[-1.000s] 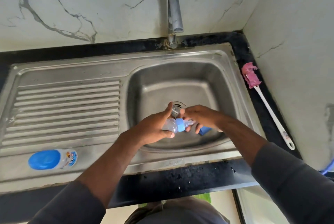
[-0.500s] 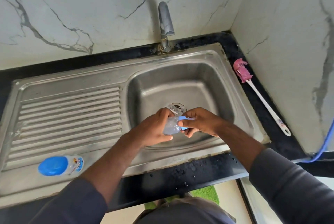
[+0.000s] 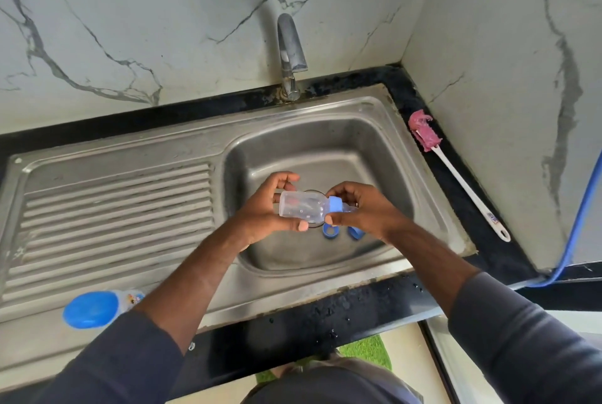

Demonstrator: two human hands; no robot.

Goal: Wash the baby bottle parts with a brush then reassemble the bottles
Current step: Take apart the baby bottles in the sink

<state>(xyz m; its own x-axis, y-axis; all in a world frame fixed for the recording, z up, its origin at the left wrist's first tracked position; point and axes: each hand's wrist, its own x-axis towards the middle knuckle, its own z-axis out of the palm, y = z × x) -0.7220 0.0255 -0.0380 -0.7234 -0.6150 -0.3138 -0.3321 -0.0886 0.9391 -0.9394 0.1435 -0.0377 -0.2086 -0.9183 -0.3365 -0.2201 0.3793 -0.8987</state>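
Note:
Over the steel sink basin (image 3: 368,156) I hold a small clear baby bottle (image 3: 301,208) on its side. My left hand (image 3: 264,214) grips the bottle body. My right hand (image 3: 365,208) pinches the blue collar (image 3: 335,206) at the bottle's neck, with the teat hidden behind my fingers. Two small blue parts (image 3: 330,231) lie on the basin floor just under my hands. A second bottle with a blue cap (image 3: 97,307) lies on the drainboard at the front left. The pink-headed bottle brush (image 3: 456,172) with a white handle rests on the black counter to the right.
The tap (image 3: 290,52) stands behind the basin and no water runs from it. The ribbed drainboard (image 3: 114,208) stretches to the left. Marble walls close in behind and on the right. A blue hose (image 3: 580,218) runs down the right wall.
My hands have lifted the bottle and turned it so the clear body and blue collar show fully. The blue parts in the basin have come into sight below them. The camera view shifted.

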